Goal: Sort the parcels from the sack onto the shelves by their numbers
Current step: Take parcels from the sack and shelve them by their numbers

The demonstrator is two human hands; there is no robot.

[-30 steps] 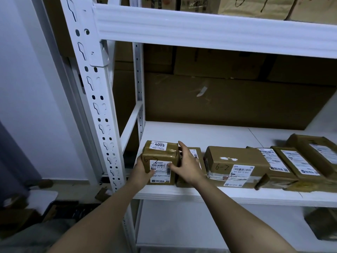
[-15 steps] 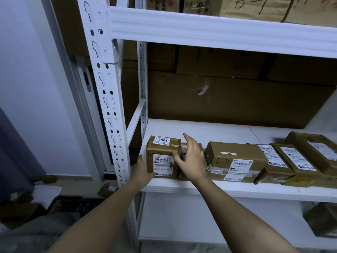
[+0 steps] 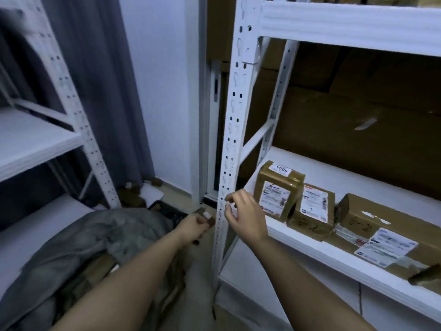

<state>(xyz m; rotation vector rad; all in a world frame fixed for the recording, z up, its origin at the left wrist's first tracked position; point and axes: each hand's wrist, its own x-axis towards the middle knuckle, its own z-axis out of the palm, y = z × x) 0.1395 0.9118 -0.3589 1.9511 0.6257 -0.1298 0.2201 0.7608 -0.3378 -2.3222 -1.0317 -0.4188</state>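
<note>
Both hands are coming off the parcel [image 3: 278, 190] marked 4005; 0.5 s ago they were bracketing it on the shelf [image 3: 310, 244], now they are hanging clear of it near the white upright [image 3: 229, 163]. The view is also swinging left toward the grey sack [image 3: 78, 244] on the floor. Judgement: this parcel is placed, and the next one is likely being fetched.

Left hand [image 3: 194, 226]: low beside the upright, fingers curled loosely; cannot tell whether it is holding anything, as blur is hiding the fingertips. Right hand [image 3: 243, 215]: half open, fingers relaxed, gripping nothing.

Parcel 4005 is standing upright at the left end of the shelf, brown-taped, white label facing front, touching the flatter parcel [image 3: 311, 216] on its right. A longer box [image 3: 377, 228], handwritten 6-2, is lying further right.
</note>
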